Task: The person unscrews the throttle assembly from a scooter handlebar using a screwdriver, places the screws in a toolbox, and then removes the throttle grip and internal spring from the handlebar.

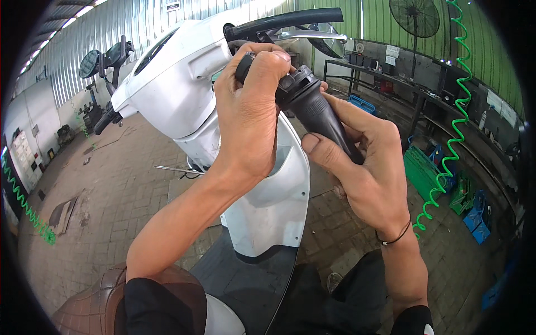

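In front of the white scooter (184,72), both hands hold a black handlebar grip (325,117) with a switch housing (296,84) at its upper end. My right hand (368,162) wraps around the ribbed rubber part, its thumb along the near side. My left hand (251,106) is closed at the housing end, thumb bent over the top; its fingertips are partly hidden. Just above the hands, the scooter's bare black handlebar tube (290,21) sticks out to the right, apart from the grip. A silver brake lever (312,36) lies below that tube.
Beneath my arms are the scooter's floorboard (245,279) and brown seat (95,304). A workbench (379,78) runs along the right wall, with blue and green toolboxes (427,170) on the floor. Green coiled air hoses (460,111) hang at both sides. A fan (414,14) stands behind the bench.
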Available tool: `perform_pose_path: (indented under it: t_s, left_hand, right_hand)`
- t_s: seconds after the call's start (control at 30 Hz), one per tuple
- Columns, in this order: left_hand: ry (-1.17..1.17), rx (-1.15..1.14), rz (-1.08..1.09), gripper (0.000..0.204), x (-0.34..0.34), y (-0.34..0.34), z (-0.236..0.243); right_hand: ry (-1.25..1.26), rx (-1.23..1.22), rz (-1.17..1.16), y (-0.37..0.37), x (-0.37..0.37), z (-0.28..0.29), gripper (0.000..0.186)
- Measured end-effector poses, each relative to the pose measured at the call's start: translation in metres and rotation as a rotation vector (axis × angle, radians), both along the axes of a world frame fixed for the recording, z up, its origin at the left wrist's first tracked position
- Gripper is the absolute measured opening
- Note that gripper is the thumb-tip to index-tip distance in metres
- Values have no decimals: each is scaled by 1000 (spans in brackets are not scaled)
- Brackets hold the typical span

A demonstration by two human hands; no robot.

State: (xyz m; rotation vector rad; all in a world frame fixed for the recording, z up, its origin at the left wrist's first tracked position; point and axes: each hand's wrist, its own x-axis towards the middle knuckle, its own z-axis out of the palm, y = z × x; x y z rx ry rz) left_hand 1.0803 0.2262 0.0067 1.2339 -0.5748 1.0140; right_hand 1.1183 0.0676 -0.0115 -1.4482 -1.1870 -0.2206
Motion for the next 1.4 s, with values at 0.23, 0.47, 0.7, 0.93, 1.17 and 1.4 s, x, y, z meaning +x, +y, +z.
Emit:
perform_pose_path:
  t_s: [0.23, 0.47, 0.7, 0.93, 1.17, 1.4]
  left_hand:
    - [42, 65, 20, 35, 2, 7, 2]
    - [57, 32, -28, 39, 5, 9, 1]
    - [58, 43, -108, 40, 4, 11, 2]
    - [42, 65, -1, 38, 0, 8, 4]
    - [29, 180, 149, 34, 7, 21, 2]
    - [63, 59, -189, 26, 2, 12, 9]
  right_hand:
    - [232, -13, 168, 0, -3, 6, 51]
    - [331, -38, 256, -2, -4, 10, 43]
    - [415, -29, 355, 3, -3, 10, 51]
    - [41, 56, 71, 12, -2, -2, 54]
    - [2, 75, 3, 11, -5, -4, 58]
    - [342, -131, 167, -6, 1, 18, 45]
